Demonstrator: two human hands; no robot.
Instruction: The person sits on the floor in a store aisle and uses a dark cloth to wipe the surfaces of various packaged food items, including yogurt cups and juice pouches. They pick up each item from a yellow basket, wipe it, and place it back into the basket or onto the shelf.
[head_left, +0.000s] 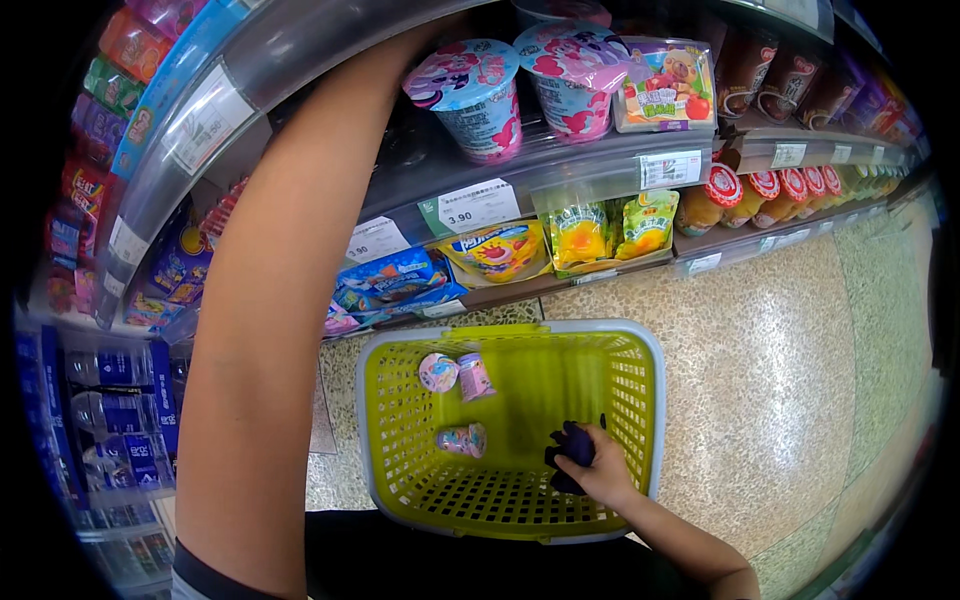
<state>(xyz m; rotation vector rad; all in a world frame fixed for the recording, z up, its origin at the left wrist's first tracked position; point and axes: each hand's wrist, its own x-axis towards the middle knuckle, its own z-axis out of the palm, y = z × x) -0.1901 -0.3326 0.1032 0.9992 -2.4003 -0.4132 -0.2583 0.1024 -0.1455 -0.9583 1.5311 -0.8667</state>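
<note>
We are shopping, and we think we are in the middle of putting things into the yellow basket that sits on the speckled floor. Our right hand is down inside the basket, near its right wall. It is curled shut around a small dark purple thing, and we cannot tell what that thing is. Three little pink and blue cups already lie on the basket bottom, well apart from this hand. Our left arm goes straight up past the shelves, and its hand is hidden behind the top shelf edge, so we cannot tell if it is open or holding anything. More cups with the same pink pictures stand on the shelf near that arm. We think the next move needs the right hand to let go softly, so the dark thing rests on the basket bottom and does not bump the cups.
</note>
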